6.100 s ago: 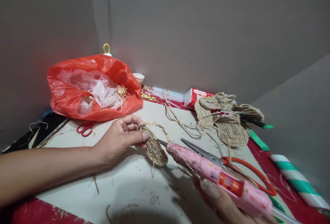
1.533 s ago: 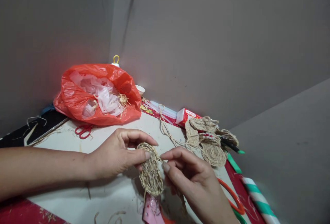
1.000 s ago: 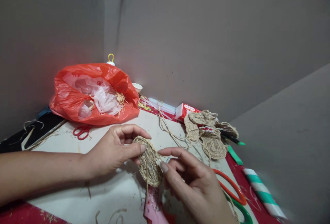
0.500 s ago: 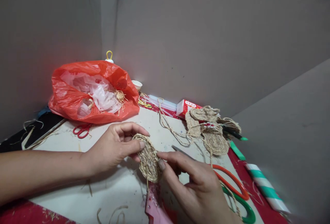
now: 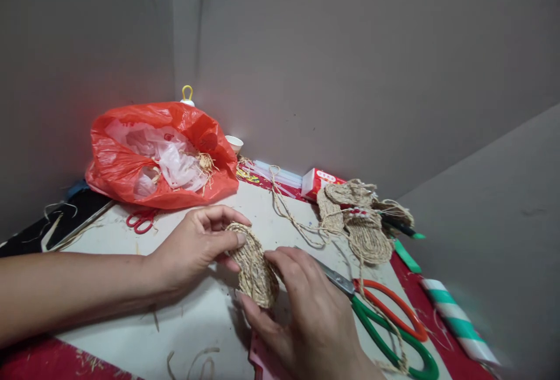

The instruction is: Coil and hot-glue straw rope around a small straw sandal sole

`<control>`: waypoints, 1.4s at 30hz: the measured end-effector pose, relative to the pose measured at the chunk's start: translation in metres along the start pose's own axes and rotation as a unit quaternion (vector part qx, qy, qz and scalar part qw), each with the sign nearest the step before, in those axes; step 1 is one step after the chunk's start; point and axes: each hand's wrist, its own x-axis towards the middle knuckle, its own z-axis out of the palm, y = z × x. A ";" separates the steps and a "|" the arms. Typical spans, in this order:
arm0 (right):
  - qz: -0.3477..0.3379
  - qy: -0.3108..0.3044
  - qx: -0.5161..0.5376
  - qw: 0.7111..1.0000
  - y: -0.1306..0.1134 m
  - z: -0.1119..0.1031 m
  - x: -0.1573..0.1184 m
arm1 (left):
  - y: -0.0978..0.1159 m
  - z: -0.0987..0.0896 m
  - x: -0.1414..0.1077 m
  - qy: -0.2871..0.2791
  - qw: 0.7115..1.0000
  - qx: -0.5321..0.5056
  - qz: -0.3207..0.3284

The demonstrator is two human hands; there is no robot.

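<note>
A small oval sole of coiled straw cord [image 5: 256, 272] is held tilted over the white board, between both hands. My left hand [image 5: 203, 240] pinches its upper left edge, thumb on the face and fingers behind. Curved around the lower right side, my right hand [image 5: 301, 304] has its fingers on the right edge and the thumb at the bottom. Beneath the right hand a pink object [image 5: 265, 362] shows only in part. Scissors [image 5: 387, 310] with one orange and one green handle lie just right of that hand.
More woven straw pieces [image 5: 363, 222] lie at the right, with loose straw cord [image 5: 286, 213] beside them. A red plastic bag [image 5: 201, 190] stands at the back left, small red scissors [image 5: 142, 221] before it. A green-and-white striped packet [image 5: 457, 319] rests on the right edge. Grey walls enclose the table.
My right hand has shifted left and down, its thumb moving from the sole's right edge to its bottom. More of the large scissors now shows. My left hand keeps its grip.
</note>
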 end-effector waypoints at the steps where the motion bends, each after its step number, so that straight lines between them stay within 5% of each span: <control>1: -0.005 0.004 -0.018 1.000 -0.001 0.003 -0.001 | 0.000 0.001 0.000 0.004 1.000 -0.012 -0.003; 8: 0.013 0.011 -0.001 1.000 -0.005 0.010 0.000 | -0.005 0.002 0.001 0.007 0.997 -0.076 -0.008; 15: 0.075 0.007 0.083 0.994 0.002 0.000 -0.001 | 0.009 -0.006 0.002 -0.078 0.997 0.007 0.000; 22: 0.121 -0.016 0.132 0.984 0.004 -0.014 0.001 | 0.020 -0.021 0.003 -0.146 0.959 0.182 0.160; 26: 0.113 -0.004 0.146 0.983 0.004 -0.012 -0.002 | 0.019 -0.020 0.001 -0.216 0.958 0.162 0.097; 34: 0.057 0.024 0.166 0.984 0.002 -0.005 -0.001 | 0.011 -0.012 -0.005 -0.193 0.976 0.074 0.075; 42: 0.075 0.035 0.192 0.978 -0.002 -0.008 -0.001 | 0.018 -0.015 -0.008 -0.254 0.959 0.105 0.068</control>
